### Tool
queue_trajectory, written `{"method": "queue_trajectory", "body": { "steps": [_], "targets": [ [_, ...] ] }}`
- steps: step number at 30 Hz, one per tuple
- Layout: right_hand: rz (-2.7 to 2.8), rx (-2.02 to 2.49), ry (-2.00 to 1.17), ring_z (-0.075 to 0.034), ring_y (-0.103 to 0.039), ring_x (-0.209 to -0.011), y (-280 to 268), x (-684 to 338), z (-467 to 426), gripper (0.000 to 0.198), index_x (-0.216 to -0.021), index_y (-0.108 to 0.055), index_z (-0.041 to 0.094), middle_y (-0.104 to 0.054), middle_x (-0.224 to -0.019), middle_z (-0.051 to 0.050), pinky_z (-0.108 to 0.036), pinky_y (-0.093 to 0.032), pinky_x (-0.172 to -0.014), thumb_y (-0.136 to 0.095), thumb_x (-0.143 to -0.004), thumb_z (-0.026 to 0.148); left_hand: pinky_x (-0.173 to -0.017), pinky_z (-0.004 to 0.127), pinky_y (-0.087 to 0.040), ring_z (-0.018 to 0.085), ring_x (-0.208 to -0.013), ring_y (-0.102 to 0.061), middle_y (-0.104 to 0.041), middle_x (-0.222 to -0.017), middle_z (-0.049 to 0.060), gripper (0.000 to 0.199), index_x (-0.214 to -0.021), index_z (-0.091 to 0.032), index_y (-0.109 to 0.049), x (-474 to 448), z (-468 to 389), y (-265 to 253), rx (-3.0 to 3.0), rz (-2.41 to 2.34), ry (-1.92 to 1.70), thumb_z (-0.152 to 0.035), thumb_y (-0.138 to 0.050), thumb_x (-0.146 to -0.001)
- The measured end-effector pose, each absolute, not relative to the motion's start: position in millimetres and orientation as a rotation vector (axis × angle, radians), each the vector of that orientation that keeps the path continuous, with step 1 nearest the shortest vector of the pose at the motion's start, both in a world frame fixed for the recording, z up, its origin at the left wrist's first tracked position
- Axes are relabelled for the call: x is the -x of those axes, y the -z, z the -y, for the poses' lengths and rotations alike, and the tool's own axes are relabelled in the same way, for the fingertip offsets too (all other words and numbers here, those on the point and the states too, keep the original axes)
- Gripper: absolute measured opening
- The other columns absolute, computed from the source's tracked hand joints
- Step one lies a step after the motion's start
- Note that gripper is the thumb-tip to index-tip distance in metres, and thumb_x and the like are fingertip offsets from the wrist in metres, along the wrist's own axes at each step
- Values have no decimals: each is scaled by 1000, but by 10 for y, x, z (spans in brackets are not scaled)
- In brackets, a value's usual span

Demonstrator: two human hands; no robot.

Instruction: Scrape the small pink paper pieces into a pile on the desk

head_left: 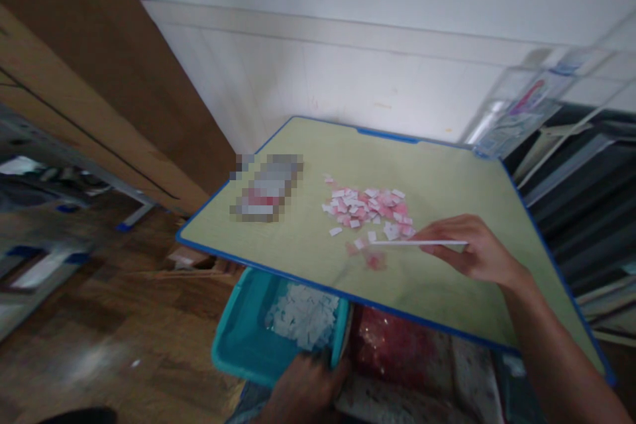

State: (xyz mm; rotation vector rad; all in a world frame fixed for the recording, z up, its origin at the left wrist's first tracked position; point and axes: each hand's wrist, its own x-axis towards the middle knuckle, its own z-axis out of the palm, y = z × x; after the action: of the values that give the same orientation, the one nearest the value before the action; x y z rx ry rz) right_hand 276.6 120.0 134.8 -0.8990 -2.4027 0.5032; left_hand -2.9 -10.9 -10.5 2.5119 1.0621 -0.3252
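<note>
The right hand (476,253) pinched a thin white strip (397,242) beside small, flat pink-and-white pieces (368,204) on the blue-edged yellow table (467,185); sweeping, seemingly, called for a low edge next. Whatever the left hand (309,385) gripped was unclear.

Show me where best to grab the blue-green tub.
Probably take the tub by its left rim, coming from the left: that edge is exposed, while the table overlaps its far side and the left hand is near its right corner.

White-and-pink pieces (368,204), teal basin (246,334)
</note>
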Motion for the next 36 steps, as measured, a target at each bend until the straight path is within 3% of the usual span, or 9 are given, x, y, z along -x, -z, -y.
{"method": "queue_trajectory", "body": {
  "steps": [6,11,18,23,32,36],
  "targets": [
    [2397,917,-466,-14,-63,-82,-1327,-2737,-1207,23,-98,-61,21,-68,-92,-5,-24,-47,-71,-51,-78,14,-58,37,-43,26,-66,-53,-55,-77,8,34,-106,-20,-47,32,118,90,-2544,-1071,334,-33,-51,-75],
    [2402,882,-490,-13,-64,-73,-1370,-2769,-1185,21,-95,-61,19,-69,-85,-5,-22,-47,-63,-54,-76,13,-56,37,-43,25,-64,-53,-56,-77,8,33,-105,-20,-46,33,122,109,-2546,-1066,305,-34,-51,-74],
    [2438,846,-575,-15,-63,-83,-1333,-2706,-1198,23,-98,-61,20,-68,-91,-5,-24,-47,-72,-51,-78,13,-56,37,-42,26,-63,-52,-56,-75,9,32,-103,-19,-47,23,124,91,-2580,-1072,314,-35,-48,-76],
    [2374,910,-426,-15,-62,-87,-1334,-2716,-1194,28,-101,-60,22,-67,-96,-5,-26,-47,-74,-49,-78,11,-55,36,-42,26,-62,-53,-57,-75,9,31,-103,-19,-46,16,101,72,-2562,-1033,373,-32,-50,-75],
    [2378,1002,-408,-16,-63,-81,-1339,-2730,-1198,22,-97,-62,21,-68,-92,-4,-24,-47,-70,-50,-79,17,-57,35,-44,25,-65,-55,-57,-76,9,31,-103,-19,-46,10,74,40,-2537,-1020,384,-32,-50,-75],
    [2342,1054,-392,-16,-64,-71,-1402,-2786,-1183,17,-90,-63,21,-69,-82,-4,-23,-48,-61,-53,-77,20,-57,37,-44,26,-65,-54,-57,-77,9,31,-102,-19,-46,8,74,35,-2530,-1029,400,-33,-51,-74]
  ]
}}
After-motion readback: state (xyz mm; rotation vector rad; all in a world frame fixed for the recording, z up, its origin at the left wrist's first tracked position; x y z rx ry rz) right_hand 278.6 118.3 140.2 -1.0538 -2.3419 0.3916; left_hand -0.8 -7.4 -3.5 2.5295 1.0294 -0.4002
